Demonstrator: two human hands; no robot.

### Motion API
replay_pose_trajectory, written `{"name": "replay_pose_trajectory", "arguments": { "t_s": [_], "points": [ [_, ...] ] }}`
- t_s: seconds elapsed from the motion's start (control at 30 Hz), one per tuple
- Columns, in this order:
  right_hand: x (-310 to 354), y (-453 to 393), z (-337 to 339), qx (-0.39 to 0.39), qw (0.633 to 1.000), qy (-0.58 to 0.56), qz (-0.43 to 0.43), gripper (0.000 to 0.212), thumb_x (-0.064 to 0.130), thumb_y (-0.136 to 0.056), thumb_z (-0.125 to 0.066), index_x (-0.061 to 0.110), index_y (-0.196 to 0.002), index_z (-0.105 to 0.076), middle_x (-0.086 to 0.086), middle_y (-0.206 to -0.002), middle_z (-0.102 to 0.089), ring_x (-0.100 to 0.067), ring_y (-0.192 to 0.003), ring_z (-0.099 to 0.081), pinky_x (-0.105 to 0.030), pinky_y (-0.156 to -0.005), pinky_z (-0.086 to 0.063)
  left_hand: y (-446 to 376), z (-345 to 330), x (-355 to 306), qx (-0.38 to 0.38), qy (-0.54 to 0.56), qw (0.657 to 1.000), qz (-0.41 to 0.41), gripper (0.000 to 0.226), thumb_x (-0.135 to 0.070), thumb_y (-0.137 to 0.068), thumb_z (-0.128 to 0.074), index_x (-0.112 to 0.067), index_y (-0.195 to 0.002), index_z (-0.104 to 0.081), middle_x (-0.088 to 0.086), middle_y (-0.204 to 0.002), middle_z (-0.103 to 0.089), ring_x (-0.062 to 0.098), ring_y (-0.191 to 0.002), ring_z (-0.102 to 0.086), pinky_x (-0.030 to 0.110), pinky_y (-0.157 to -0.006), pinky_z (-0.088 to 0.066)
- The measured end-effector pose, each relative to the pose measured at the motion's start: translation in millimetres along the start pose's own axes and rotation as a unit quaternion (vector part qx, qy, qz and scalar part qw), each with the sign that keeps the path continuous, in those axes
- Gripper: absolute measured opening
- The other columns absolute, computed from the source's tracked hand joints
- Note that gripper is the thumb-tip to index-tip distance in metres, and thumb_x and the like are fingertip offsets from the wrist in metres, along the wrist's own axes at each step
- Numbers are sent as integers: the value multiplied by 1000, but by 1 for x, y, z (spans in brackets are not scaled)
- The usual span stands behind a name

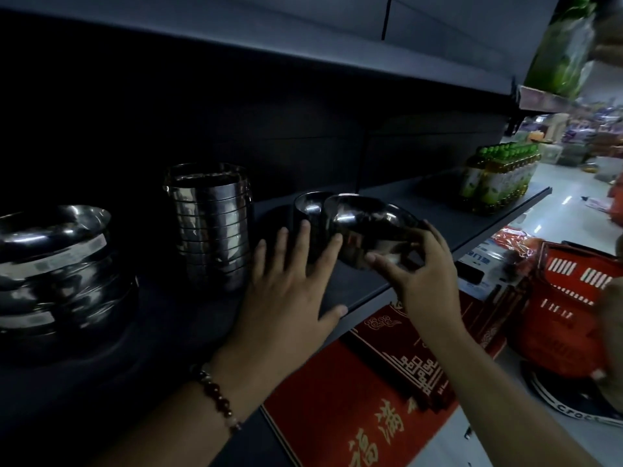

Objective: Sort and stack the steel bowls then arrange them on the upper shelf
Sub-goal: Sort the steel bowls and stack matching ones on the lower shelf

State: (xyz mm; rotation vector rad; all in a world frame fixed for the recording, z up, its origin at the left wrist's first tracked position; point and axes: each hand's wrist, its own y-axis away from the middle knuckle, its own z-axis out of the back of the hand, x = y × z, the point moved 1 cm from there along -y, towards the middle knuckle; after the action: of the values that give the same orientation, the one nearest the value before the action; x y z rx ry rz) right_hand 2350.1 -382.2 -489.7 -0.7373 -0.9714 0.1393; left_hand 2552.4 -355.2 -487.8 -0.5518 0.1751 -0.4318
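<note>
Over the dark shelf [387, 291], beside the tall stack of bowls [212, 224] — right hand [421, 274] gripping a tilted steel bowl [367, 230] (rim up), left hand [290, 291] spread flat, fingers straight, fingertips near another bowl [308, 207].

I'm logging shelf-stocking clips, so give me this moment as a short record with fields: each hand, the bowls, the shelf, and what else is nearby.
right hand: grips a tilted steel bowl above the shelf edge
left hand: open, fingers spread, tips at the bowl's left side
second bowl: just behind the held one
tall stack: nested steel bowls standing on the shelf
wide stack: larger bowls at far left
shelf: dark, also bears green-capped bottles
below: red basket, red boxes
</note>
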Motion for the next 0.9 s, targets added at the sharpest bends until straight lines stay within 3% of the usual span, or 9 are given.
{"name": "replay_pose_trajectory", "arguments": {
  "t_s": [0.07, 0.13, 0.27, 0.4, 0.5, 0.57, 0.7, 0.9],
  "points": [
    [-10, -19, -8, -15, 1000, 1, -13, 62, 62, -66, -76, 32, -118, -57, 3, -150, -40, 7, -118, -49, -22, -96, -48, -3, -5, -4, -6, -5, 1000, 0, 91, -67, -90, -40, -37, -149, 21, 9, -163, 17, 33, -150, 8, 51, -119, 7],
    [-15, -41, -18, -24, 1000, -6, -11, 58, 54, -70, -80, 25, -116, -60, -2, -144, -45, -10, -123, -53, -31, -97, -51, -7, -10, -5, -10, -3, 1000, 1, 90, -65, -90, -42, -37, -148, 21, 9, -163, 16, 33, -150, 9, 51, -118, 7],
    [-18, -82, -44, -30, 999, -37, 13, 47, 52, -72, -79, 24, -106, -60, -3, -120, -57, -6, -105, -59, -8, -79, -48, -13, -18, -1, -3, -11, 1000, 3, 89, -64, -92, -42, -37, -147, 22, 10, -164, 13, 33, -151, 7, 50, -119, 5],
    [-25, -112, -73, -11, 1000, -4, 7, 45, 46, -72, -82, 22, -102, -60, -6, -123, -56, 7, -92, -51, -1, -70, -39, -16, -25, 8, 8, -17, 1000, 10, 86, -63, -93, -42, -36, -152, 13, 10, -165, 8, 33, -151, 3, 50, -120, 1],
    [-34, -126, -89, 20, 998, 61, -8, 46, 48, -70, -82, 18, -92, -55, -8, -121, -55, 3, -90, -50, -5, -63, -34, -16, -30, 17, 23, -24, 999, 19, 83, -64, -93, -40, -35, -153, 11, 8, -165, 10, 31, -151, 4, 50, -122, -1],
    [-40, -127, -96, 49, 995, 85, -13, 49, 48, -69, -83, 15, -97, -60, -9, -123, -54, -9, -99, -53, -14, -69, -37, -15, -34, 24, 35, -26, 999, 25, 82, -64, -94, -39, -36, -153, 12, 7, -165, 11, 31, -151, 5, 49, -122, -1],
    [-50, -121, -99, 103, 991, 87, -21, 58, 51, -74, -78, 21, -120, -62, -7, -134, -50, -13, -107, -56, -27, -86, -46, -12, -39, 34, 48, -31, 998, 33, 83, -66, -92, -38, -36, -153, 9, 7, -165, 9, 31, -151, 4, 49, -121, -1],
    [-41, -101, -78, 184, 966, 184, 12, 73, 43, -85, -70, 23, -147, -38, -8, -155, -31, -31, -137, -40, -35, -103, -38, -1, -37, 40, 85, -46, 994, 47, 83, -69, -92, -36, -36, -154, 6, 8, -165, 8, 31, -151, 2, 48, -121, -4]
  ]
}}
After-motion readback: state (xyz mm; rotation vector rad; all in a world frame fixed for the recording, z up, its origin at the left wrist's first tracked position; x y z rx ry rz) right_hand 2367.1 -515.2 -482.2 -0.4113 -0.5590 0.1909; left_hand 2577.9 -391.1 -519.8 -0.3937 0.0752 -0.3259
